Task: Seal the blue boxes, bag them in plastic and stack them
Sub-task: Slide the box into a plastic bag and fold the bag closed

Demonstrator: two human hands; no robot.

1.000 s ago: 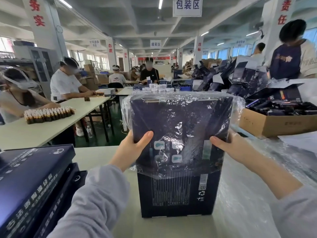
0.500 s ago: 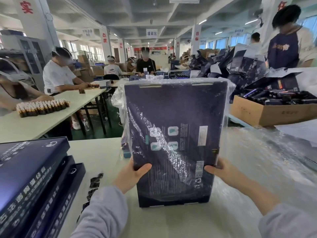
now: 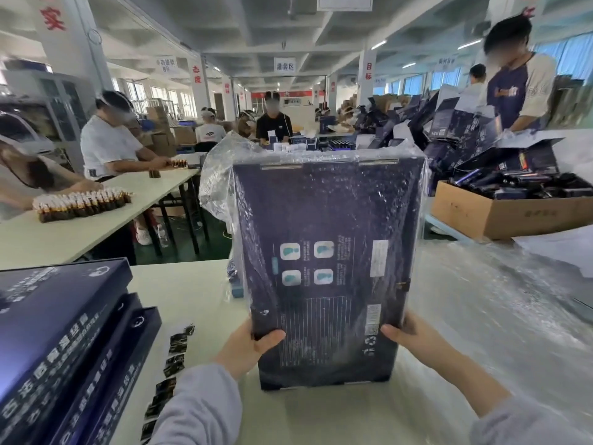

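A: What do the left hand (image 3: 247,345) and the right hand (image 3: 414,338) hold?
B: Each grips a lower side of the dark blue cardboard box (image 3: 327,213), upright on the near white table (image 3: 192,284), in a clear plastic bag (image 3: 218,178).

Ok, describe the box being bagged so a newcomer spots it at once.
On the pale worktable, right of the flat stack of blue boxes, one blue box stands upright. The left hand and right hand grip its lower edges. Unlike the stacked ones, it stands on end inside a clear plastic bag.
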